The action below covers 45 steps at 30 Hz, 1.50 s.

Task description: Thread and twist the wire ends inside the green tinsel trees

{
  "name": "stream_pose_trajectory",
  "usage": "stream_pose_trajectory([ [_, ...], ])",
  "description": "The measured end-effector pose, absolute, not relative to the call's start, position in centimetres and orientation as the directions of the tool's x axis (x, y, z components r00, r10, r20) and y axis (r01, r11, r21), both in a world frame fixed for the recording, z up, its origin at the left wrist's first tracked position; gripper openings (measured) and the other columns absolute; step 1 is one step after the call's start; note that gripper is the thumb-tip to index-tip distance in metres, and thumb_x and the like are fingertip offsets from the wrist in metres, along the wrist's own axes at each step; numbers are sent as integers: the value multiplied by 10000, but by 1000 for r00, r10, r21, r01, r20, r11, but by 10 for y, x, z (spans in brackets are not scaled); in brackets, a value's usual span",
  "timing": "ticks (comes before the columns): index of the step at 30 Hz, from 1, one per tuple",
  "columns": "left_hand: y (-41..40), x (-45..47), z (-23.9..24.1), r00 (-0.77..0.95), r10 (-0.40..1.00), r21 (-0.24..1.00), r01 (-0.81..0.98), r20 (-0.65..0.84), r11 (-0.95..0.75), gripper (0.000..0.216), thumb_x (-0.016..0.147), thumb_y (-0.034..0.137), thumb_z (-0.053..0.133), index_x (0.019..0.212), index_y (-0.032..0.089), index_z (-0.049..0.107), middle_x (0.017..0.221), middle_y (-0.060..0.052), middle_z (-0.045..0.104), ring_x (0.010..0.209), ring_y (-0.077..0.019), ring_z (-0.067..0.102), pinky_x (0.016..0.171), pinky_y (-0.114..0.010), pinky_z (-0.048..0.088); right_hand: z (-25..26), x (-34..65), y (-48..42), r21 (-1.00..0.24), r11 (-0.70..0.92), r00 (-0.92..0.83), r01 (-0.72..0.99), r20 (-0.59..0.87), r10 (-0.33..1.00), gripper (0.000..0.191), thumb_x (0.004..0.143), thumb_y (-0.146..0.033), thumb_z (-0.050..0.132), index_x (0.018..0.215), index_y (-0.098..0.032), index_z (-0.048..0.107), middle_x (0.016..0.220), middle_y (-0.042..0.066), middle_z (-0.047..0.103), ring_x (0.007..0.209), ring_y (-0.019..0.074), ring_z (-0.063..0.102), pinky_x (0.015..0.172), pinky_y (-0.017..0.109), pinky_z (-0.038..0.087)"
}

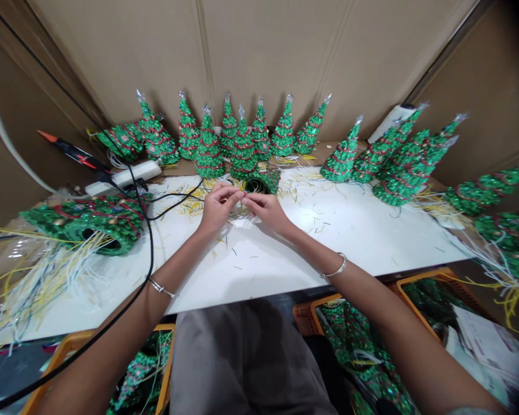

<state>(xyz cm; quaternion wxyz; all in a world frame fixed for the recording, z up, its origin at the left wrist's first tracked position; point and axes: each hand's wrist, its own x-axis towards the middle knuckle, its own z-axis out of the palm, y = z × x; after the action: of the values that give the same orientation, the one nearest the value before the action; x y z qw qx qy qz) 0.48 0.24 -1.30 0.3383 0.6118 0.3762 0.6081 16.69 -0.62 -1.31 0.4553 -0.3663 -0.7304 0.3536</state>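
My left hand [218, 206] and my right hand [266, 210] meet over the middle of the white table [350, 225], fingertips pinched together on something thin that I cannot make out. Just beyond them a small green glitter Christmas tree [262, 180] lies on its side, its hollow base facing me. A row of upright green trees [242, 144] with red garlands and silver tops stands behind it against the cardboard wall. Each wrist wears a silver bangle.
More trees lie tipped at the left [90, 222] and right [404, 158], with loose yellow and white wires [43, 276]. A white power strip [125, 177] and black cable [149, 253] cross the left side. Orange crates [328, 308] of trees sit below the table edge.
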Motion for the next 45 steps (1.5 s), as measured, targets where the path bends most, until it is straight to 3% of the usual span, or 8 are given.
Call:
stream_pose_trajectory([
  [4,6,0,-11,78,878,877,61,472,-477,194,732,410,772,741,216,771,781,-43,615,757,-158,559,608,-243,427,-9,170,-4,-889,429,-388,160,343,855,523,882,-600,535,585,-170,544,510,-38,455,525,93,392,539,236,335],
  [10,11,-4,-12,221,907,932,-27,359,-362,264,717,463,773,763,204,779,804,-44,622,580,-100,485,490,-233,351,-10,172,1,-917,380,-433,119,296,851,497,822,-633,593,667,-162,616,486,-50,441,503,90,388,517,236,310],
  [15,12,-4,-11,135,921,931,-39,366,-364,252,690,446,797,713,197,766,778,-30,602,548,-83,462,479,-234,335,-11,168,-4,-906,401,-313,138,345,885,383,866,-548,585,893,-172,653,569,-42,511,509,97,416,501,236,322],
  [18,13,-7,-9,57,932,933,-66,358,-355,238,693,438,800,733,205,769,819,-27,602,517,-66,444,473,-234,324,-10,166,-12,-798,525,-213,294,481,850,308,919,-468,548,1013,-191,643,623,-34,538,529,101,437,524,236,333],
  [20,14,-9,-8,42,933,934,-53,357,-354,235,701,441,794,750,212,775,847,-30,605,513,-63,443,468,-232,315,-11,164,-17,-656,614,-333,439,516,789,259,949,-407,520,970,-196,670,647,-18,587,548,103,470,562,238,346],
  [27,19,-7,-3,71,910,912,10,409,-410,205,730,410,777,781,212,789,836,-26,613,516,-63,446,498,-241,338,-16,158,-23,-169,639,-582,750,289,760,304,975,-311,468,1204,-278,665,829,46,744,684,170,625,601,266,315],
  [35,33,3,22,111,883,888,17,456,-460,275,713,446,788,764,176,772,802,-22,615,517,-57,464,487,-223,345,-5,161,-24,-37,618,-607,786,143,781,370,995,-307,377,935,-194,724,882,92,759,733,185,654,590,284,276],
  [45,41,6,36,123,874,879,22,471,-477,246,724,415,778,771,174,764,798,-7,605,502,-51,471,505,-239,360,-3,170,-29,-59,557,-532,828,231,815,421,1018,-345,316,1255,-275,657,875,71,766,693,155,633,619,269,304],
])
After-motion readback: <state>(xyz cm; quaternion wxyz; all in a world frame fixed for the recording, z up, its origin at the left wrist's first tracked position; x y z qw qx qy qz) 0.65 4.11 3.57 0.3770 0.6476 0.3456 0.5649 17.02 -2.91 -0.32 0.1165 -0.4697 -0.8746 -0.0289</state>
